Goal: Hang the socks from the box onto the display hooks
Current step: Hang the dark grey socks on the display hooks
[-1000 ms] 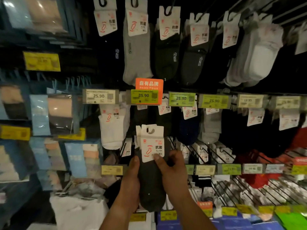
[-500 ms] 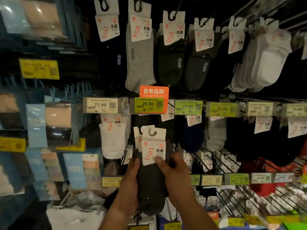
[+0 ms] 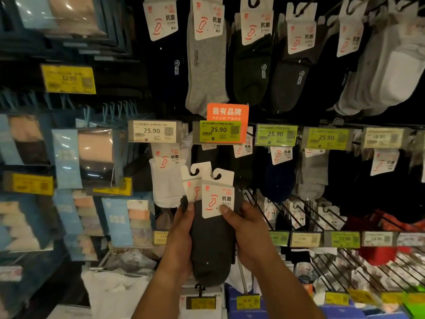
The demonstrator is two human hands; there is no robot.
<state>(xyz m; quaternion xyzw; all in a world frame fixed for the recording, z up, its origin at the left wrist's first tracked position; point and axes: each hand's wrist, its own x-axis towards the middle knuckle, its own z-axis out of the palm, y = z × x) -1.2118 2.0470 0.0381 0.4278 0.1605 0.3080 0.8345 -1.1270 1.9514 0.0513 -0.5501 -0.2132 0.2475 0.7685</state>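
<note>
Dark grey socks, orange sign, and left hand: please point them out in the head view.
dark grey socks [image 3: 212, 245], head view, sock fabric.
orange sign [image 3: 227, 112], head view, upper lettered part.
left hand [image 3: 180, 238], head view, back of hand.

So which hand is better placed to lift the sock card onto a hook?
Probably the right hand: its thumb pinches the front card. The left hand grips the dark socks lower.

Both hands hold a dark grey sock pack [image 3: 211, 245] upright: the left hand [image 3: 181, 240] grips its left edge, the right hand [image 3: 248, 236] its right edge, thumb pressed on the white header card [image 3: 217, 194]. Above the hands hangs an orange sign [image 3: 227, 111].
</note>
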